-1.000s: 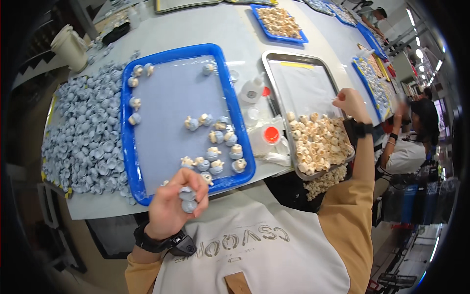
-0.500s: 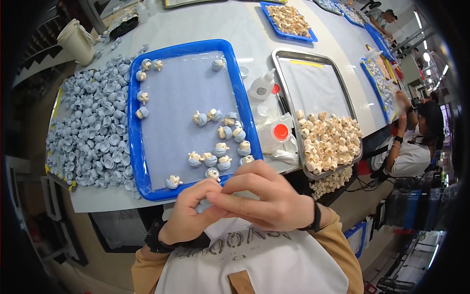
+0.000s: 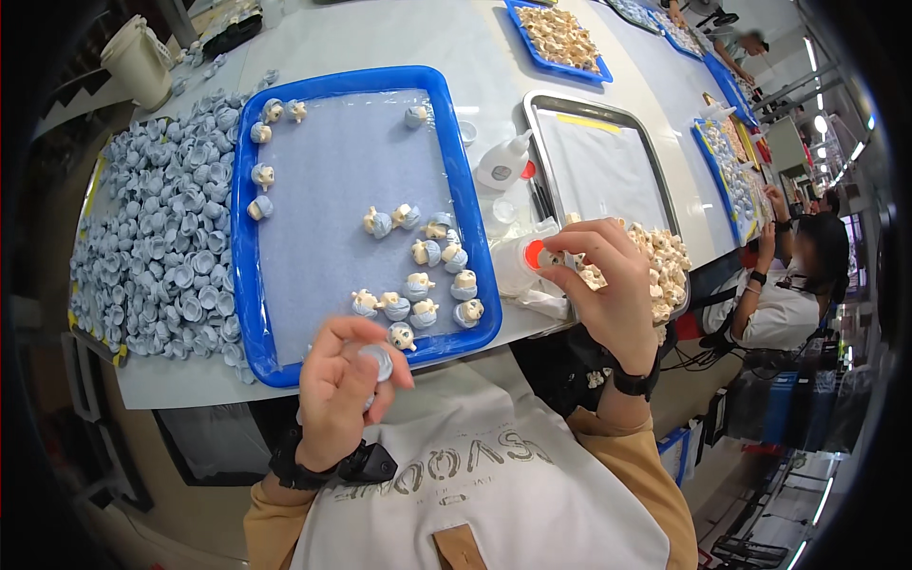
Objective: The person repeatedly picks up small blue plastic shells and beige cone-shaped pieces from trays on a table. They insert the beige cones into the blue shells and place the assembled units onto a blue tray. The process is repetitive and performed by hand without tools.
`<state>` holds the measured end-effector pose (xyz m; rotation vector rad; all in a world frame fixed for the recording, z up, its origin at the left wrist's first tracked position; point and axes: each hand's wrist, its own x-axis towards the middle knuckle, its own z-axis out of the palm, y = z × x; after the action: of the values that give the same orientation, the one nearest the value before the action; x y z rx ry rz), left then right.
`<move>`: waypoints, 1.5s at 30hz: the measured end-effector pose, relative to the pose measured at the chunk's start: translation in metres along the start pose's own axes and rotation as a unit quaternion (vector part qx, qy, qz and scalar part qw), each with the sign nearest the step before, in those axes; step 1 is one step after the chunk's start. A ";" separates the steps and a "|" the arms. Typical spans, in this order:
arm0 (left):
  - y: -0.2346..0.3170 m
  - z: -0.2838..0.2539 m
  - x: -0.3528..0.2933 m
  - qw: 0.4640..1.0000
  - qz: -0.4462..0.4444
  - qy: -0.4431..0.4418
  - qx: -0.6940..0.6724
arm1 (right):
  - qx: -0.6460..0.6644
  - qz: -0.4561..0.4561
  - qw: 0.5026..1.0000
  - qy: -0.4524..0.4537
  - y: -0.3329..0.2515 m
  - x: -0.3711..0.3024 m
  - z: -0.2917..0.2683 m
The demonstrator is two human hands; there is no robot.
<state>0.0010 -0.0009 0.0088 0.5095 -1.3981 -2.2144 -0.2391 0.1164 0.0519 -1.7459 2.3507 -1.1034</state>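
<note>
My left hand (image 3: pixel 332 394), partly blurred, is closed around a pale blue cup-shaped shell (image 3: pixel 379 361) at the near edge of the blue tray (image 3: pixel 243 285). Over to the right, my right hand (image 3: pixel 613 290) pinches a small cream doll head (image 3: pixel 551 258) between thumb and fingers. It is beside the red top (image 3: pixel 534 254) of a clear jar (image 3: pixel 511 269); whether the head touches the red top I cannot tell. Several doll heads with blue caps (image 3: pixel 418 286) lie in the blue tray. Behind my right hand are loose cream heads (image 3: pixel 670 252) in a metal tray (image 3: pixel 655 157).
A large heap of blue shells (image 3: pixel 161 237) covers the table's left side. A white squeeze bottle (image 3: pixel 503 161) stands between the trays. Farther back are a blue tray of cream pieces (image 3: pixel 560 43) and a beige bucket (image 3: pixel 138 62). Another person (image 3: pixel 788 285) sits at right.
My hands were together at the blue tray's near edge and are now apart. The right one has moved right to the red-topped jar with a cream head; the left one shows a blue shell.
</note>
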 end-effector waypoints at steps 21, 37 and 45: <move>-0.002 0.000 0.001 0.999 -0.020 -0.044 -0.013 | -0.022 -0.021 0.999 0.019 0.003 -0.011 0.002; -0.001 0.007 0.002 0.992 -0.072 -0.035 -0.094 | 0.286 -0.154 0.945 0.033 -0.052 -0.023 0.028; 0.002 0.007 0.003 0.994 -0.100 -0.036 -0.031 | 0.200 -0.215 0.956 -0.012 -0.055 -0.019 0.044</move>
<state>-0.0046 0.0022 0.0135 0.5763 -1.3599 -2.4501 -0.1684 0.1021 0.0413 -2.1248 1.6046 -1.4683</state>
